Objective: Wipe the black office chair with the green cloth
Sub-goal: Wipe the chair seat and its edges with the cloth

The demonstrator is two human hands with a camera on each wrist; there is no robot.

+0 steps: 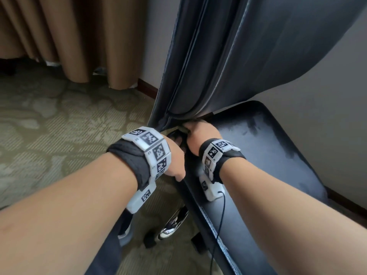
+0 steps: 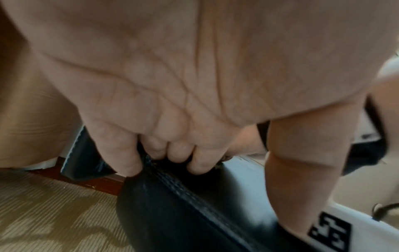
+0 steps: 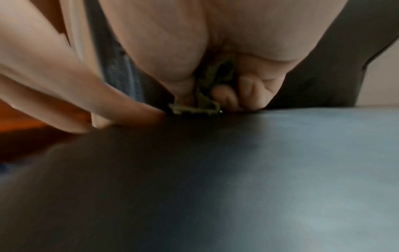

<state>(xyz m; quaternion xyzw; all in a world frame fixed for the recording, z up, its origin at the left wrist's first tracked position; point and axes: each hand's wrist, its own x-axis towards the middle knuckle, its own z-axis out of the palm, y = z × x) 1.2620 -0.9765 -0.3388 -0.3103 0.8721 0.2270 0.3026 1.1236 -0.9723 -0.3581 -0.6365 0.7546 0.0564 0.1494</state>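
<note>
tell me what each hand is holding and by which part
The right hand grips the green cloth bunched in its curled fingers, one edge sticking out onto the seat. The left hand grips the seat's side edge.

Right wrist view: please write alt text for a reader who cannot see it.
The right hand grips a bunched green cloth and presses it onto the black chair seat, at the crease below the backrest. Fingers of the left hand touch the seat just left of the cloth. The picture is blurred, and the seat fills its lower half.
</note>
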